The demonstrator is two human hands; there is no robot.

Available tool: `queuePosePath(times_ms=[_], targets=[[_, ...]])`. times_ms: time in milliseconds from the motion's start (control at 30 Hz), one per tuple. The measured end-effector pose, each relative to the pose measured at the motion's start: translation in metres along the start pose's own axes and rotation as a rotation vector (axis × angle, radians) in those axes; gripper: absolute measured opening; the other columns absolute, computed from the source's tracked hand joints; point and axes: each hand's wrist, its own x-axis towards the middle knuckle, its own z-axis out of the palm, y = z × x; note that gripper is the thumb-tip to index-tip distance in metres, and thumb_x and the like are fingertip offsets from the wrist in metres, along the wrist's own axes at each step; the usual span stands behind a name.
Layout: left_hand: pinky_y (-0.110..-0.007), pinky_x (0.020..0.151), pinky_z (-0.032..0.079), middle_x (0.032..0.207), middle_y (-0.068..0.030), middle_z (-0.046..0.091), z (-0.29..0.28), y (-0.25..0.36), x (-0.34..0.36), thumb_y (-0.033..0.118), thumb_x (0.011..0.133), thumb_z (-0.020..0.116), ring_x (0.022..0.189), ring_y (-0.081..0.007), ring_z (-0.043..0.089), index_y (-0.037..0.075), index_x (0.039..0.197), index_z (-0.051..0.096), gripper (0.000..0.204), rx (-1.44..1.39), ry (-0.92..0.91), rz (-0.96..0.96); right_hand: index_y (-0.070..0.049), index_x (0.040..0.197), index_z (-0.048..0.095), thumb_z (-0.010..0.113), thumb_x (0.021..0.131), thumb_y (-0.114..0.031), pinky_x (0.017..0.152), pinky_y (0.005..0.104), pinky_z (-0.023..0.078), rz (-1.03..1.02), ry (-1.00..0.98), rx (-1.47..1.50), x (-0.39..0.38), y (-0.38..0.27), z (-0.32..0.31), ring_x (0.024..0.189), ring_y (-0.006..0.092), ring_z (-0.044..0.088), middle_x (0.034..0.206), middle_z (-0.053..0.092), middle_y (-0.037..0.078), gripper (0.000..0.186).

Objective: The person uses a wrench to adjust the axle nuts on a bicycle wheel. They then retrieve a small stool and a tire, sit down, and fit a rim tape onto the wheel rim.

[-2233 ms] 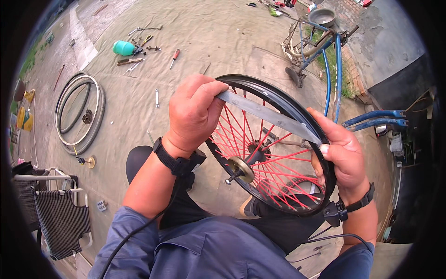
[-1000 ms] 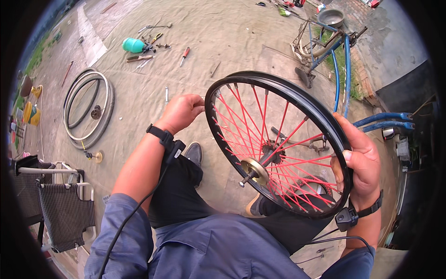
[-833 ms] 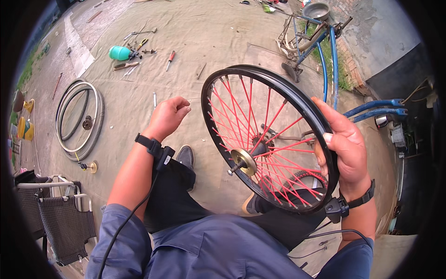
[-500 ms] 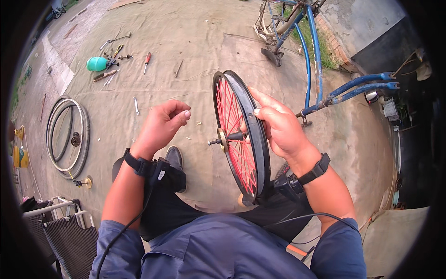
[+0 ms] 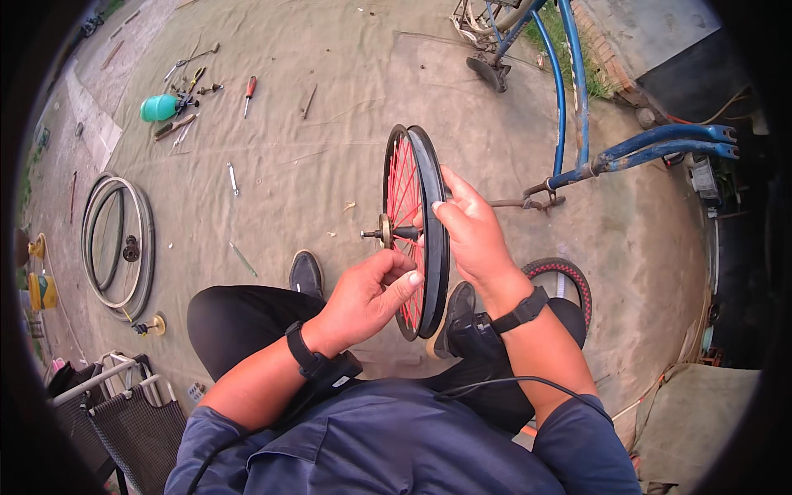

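A small bicycle wheel (image 5: 435, 256) with red spokes, a black rim and a dark hub stands upright before me, without a tyre. My right hand (image 5: 476, 235) grips its right side, thumb on the rim's outer face and fingers reaching round behind. Close to the lower spokes is my left hand (image 5: 367, 297), its fingers curled and the thumb bent in towards them. Whatever it pinches, if anything, is too small or hidden to make out. A gold-coloured part (image 5: 384, 231) sits on the axle's left end.
A blue bicycle frame (image 5: 561, 91) stands at the far right. By my right foot lies a tyre with red tread (image 5: 569, 272). Bare rims and tyres (image 5: 148, 239) lie on the left, a spanner (image 5: 233, 179), screwdriver (image 5: 249, 96) and green container (image 5: 158, 107) farther off. A folding chair (image 5: 140, 429) is near left.
My left hand has moved right and down, from beside the wheel to its lower spokes. The wheel, still in my right hand, now stands more upright and slightly farther left.
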Motion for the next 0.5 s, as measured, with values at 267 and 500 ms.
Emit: queuePosePath(times_ms=[267,500], targets=[[-0.046,0.070,0.051,0.089,-0.0219,0.065,0.010,-0.019,0.004,0.022,0.100,0.060,0.080,-0.0397,0.066,0.001,0.106,0.061,0.022,0.401,0.061,-0.043,-0.007,0.157,0.027,0.046,0.097,-0.001,0.068,0.0295,0.056,0.020,0.067,-0.096,0.012,0.039,0.004,0.073,0.0137,0.063,0.093,0.065,0.008,0.063],[-0.046,0.072,0.052,0.089,-0.0215,0.067,0.003,-0.045,0.007,0.018,0.100,0.060,0.081,-0.0384,0.067,0.001,0.106,0.062,0.018,0.281,0.075,-0.200,-0.010,0.160,0.024,0.044,0.092,0.004,0.076,0.0279,0.052,0.118,0.020,-0.058,0.005,0.076,-0.002,0.085,0.0131,0.061,0.105,0.063,0.008,0.072]])
